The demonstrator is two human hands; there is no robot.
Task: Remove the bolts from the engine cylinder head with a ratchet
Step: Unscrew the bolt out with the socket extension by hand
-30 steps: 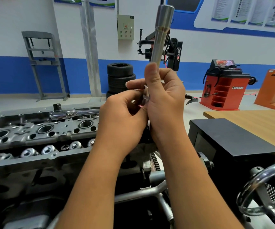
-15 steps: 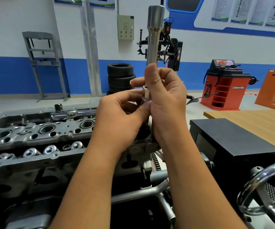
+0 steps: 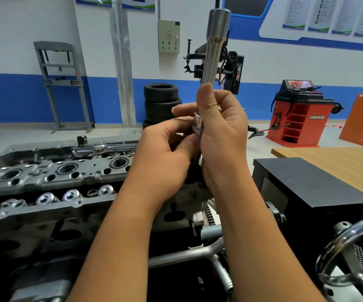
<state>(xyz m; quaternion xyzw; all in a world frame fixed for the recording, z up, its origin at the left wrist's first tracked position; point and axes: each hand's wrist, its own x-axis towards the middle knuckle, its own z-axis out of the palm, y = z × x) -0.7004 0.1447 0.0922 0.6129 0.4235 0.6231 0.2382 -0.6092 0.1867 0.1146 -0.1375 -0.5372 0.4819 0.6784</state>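
Behind the cylinder head (image 3: 52, 177) stretches a workshop with a blue-banded wall, a stack of tyres (image 3: 161, 105) and a red machine (image 3: 300, 114) well off beyond it. You are not on the bolts yet, as far as I can judge: both hands are raised above the near right end of the cylinder head, putting tooling together. Your right hand (image 3: 222, 136) is curled round the lower part of a long socket extension (image 3: 214, 46), which stands nearly upright with its wider end at the top. Your left hand (image 3: 167, 153) pinches a small socket (image 3: 198, 125) against the extension's lower end; whether the two are fully seated is hidden by your fingers. The ratchet (image 3: 102, 148) lies untouched along the far edge of the cylinder head, its square drive pointing up at its left end. I cannot make out any bolt clearly, so how many are out I cannot tell; the whole loosening job looks to be ahead of you. For room, the cylinder head's top is open to reach from above, but to its right a black box (image 3: 315, 188) sits close, and a chrome handwheel (image 3: 350, 253) stands nearer you on that side, so a wide handle swing toward the right could foul them.
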